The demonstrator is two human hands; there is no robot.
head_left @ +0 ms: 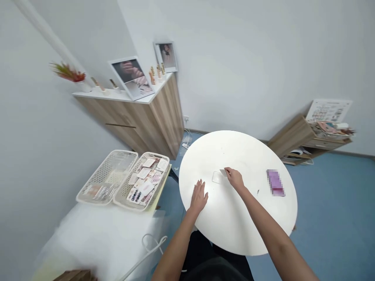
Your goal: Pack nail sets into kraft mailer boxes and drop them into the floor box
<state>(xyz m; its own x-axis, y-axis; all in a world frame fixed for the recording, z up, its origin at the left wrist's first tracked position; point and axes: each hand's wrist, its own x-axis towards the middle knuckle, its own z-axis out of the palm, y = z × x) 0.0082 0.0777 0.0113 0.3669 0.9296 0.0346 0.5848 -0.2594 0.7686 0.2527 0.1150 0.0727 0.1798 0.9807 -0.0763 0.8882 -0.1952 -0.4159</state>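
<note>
My left hand (199, 197) lies flat on the round white tabletop (234, 230), fingers apart and holding nothing. My right hand (234, 178) sits farther up the table, its fingertips pinched on a thin pale piece (224, 172). That piece touches the edge of a small clear plastic rectangle (217, 177), which lies between my hands. To the right, a pixelated purple flat object (275, 182) lies on the table, its details blurred. A small dark speck (258, 191) sits between it and my right hand.
Two white mesh baskets (125, 181) holding cards and small packets stand on a white-covered bench at left. A wooden cabinet (146, 117) with framed pictures and small bottles stands behind them. A low wooden shelf (310, 138) stands at right, on a blue floor.
</note>
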